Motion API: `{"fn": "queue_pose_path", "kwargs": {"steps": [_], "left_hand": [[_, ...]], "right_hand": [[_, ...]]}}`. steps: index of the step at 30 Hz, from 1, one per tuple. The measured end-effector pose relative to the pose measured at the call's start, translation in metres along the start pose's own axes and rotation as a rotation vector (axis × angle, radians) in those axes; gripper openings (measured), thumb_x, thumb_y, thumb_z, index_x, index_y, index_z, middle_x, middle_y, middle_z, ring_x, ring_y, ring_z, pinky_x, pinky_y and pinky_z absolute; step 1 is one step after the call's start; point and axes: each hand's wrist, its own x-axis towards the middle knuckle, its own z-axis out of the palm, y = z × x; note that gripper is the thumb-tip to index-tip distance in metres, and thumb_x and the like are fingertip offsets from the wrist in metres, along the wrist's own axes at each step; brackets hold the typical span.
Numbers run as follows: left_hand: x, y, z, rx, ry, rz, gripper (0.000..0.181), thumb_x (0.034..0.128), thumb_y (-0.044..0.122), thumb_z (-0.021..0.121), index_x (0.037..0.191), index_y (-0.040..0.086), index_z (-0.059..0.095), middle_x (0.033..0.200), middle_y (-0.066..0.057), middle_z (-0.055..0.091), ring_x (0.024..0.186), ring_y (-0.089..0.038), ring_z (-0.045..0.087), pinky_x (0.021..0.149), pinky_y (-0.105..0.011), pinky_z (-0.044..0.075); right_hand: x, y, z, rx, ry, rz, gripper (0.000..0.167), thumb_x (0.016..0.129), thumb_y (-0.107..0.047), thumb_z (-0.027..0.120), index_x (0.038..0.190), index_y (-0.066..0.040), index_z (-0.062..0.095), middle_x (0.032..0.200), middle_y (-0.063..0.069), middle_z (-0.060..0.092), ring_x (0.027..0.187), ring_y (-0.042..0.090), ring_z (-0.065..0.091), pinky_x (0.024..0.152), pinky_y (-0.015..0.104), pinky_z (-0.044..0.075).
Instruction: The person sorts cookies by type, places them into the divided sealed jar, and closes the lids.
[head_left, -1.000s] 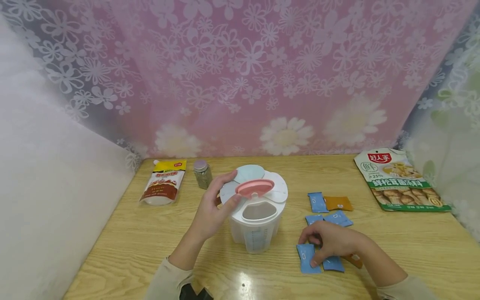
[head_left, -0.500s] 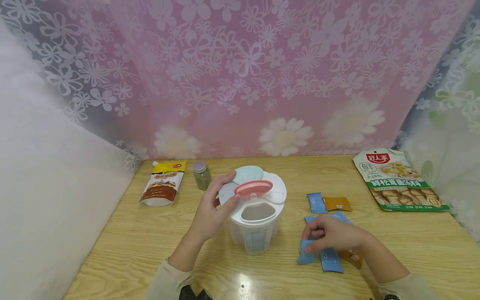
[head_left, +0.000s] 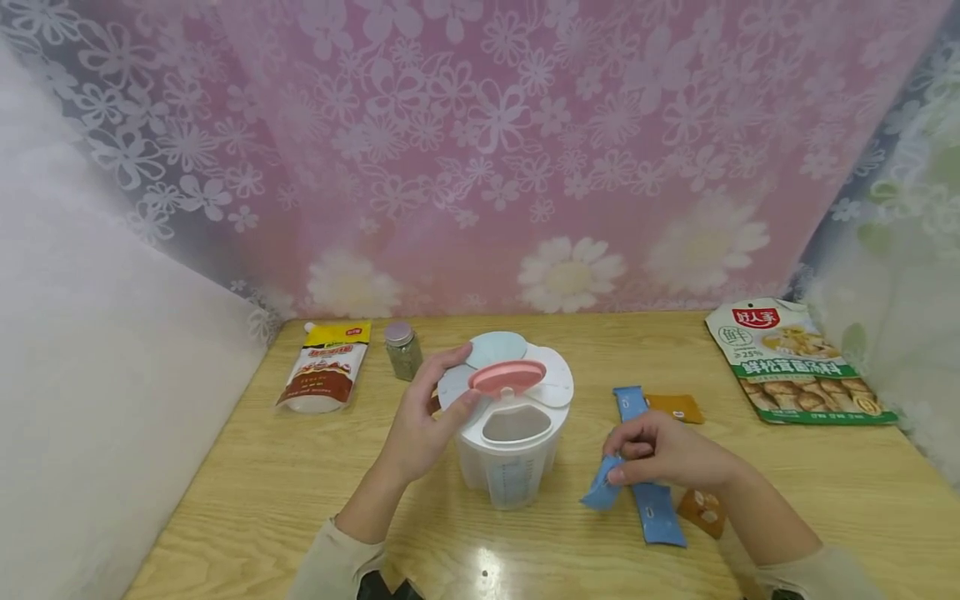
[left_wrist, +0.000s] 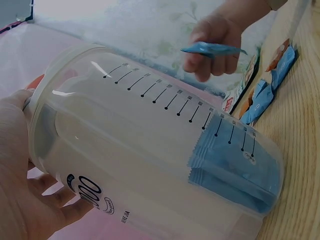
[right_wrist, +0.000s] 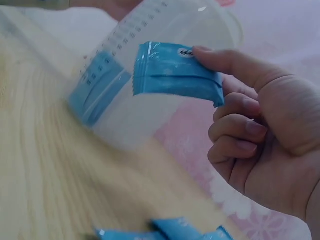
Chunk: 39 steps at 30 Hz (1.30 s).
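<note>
My right hand [head_left: 670, 454] pinches a blue packet [head_left: 602, 486] between thumb and fingers, raised off the table to the right of the clear container [head_left: 516, 477]. In the right wrist view the same blue packet [right_wrist: 177, 72] lies between thumb and forefinger, other fingers curled. My left hand [head_left: 422, 425] grips the rim of the container's white lid, thumb beside the raised pink flap [head_left: 508, 377]; the opening [head_left: 517, 423] in front of that flap is uncovered. Blue packets [left_wrist: 240, 167] show through the container's wall at its bottom in the left wrist view.
Blue packets [head_left: 660, 515] and brown packets [head_left: 703, 512] lie around and below my right hand. A green and white mushroom bag [head_left: 802, 367] lies at the back right. At the back left are a yellow-topped pouch [head_left: 326, 371] and a small jar [head_left: 404, 353] with a purple lid.
My right hand has lifted the blue packet from the table and moved slightly up and away from the near edge. My left hand stays on the lid.
</note>
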Motion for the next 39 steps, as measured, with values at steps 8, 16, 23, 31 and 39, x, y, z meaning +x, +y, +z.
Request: {"fn": "queue_pose_path", "kwargs": {"steps": [8,16,23,31,39], "left_hand": [[0.003,0.0,0.001,-0.008,0.004,0.021,0.049,0.0971,0.026,0.064,0.143,0.013,0.052,0.143,-0.012,0.05,0.126,-0.026,0.051,0.086,-0.034,0.058],[0.002,-0.001,-0.001,0.002,0.0,0.013,0.05,0.0975,0.027,0.063,0.144,0.015,0.052,0.144,-0.011,0.049,0.127,-0.027,0.051,0.087,-0.032,0.058],[0.002,0.001,-0.003,0.006,0.008,0.006,0.049,0.0973,0.026,0.063,0.144,0.015,0.052,0.143,-0.01,0.051,0.126,-0.026,0.051,0.087,-0.034,0.058],[0.0,0.001,-0.002,0.006,0.013,0.011,0.05,0.0969,0.028,0.064,0.143,0.015,0.052,0.142,-0.011,0.051,0.124,-0.026,0.052,0.086,-0.033,0.058],[-0.001,0.0,-0.002,0.017,-0.007,-0.023,0.05,0.0968,0.027,0.064,0.145,0.019,0.051,0.144,-0.008,0.05,0.127,-0.026,0.051,0.087,-0.032,0.057]], "right_hand": [[0.002,-0.03,-0.001,0.006,0.097,-0.096,0.02,0.091,0.011,0.06,0.097,-0.007,0.068,0.066,0.005,0.026,0.058,0.023,0.025,0.051,0.036,0.028],[0.011,-0.058,0.006,0.162,0.2,-0.224,0.036,0.095,0.015,0.048,0.104,-0.012,0.07,0.07,0.002,0.025,0.065,0.021,0.026,0.059,0.036,0.027],[0.029,-0.081,0.02,0.263,0.229,-0.334,0.04,0.096,0.016,0.042,0.105,-0.012,0.069,0.068,-0.001,0.02,0.061,0.018,0.023,0.056,0.034,0.022],[0.051,-0.102,0.044,0.092,0.428,-0.282,0.025,0.091,0.01,0.062,0.098,-0.012,0.073,0.067,0.001,0.022,0.059,0.019,0.021,0.053,0.034,0.024],[0.063,-0.099,0.058,-0.201,0.432,-0.199,0.016,0.087,-0.004,0.075,0.099,-0.014,0.074,0.062,0.001,0.021,0.048,0.017,0.017,0.04,0.03,0.021]]}}
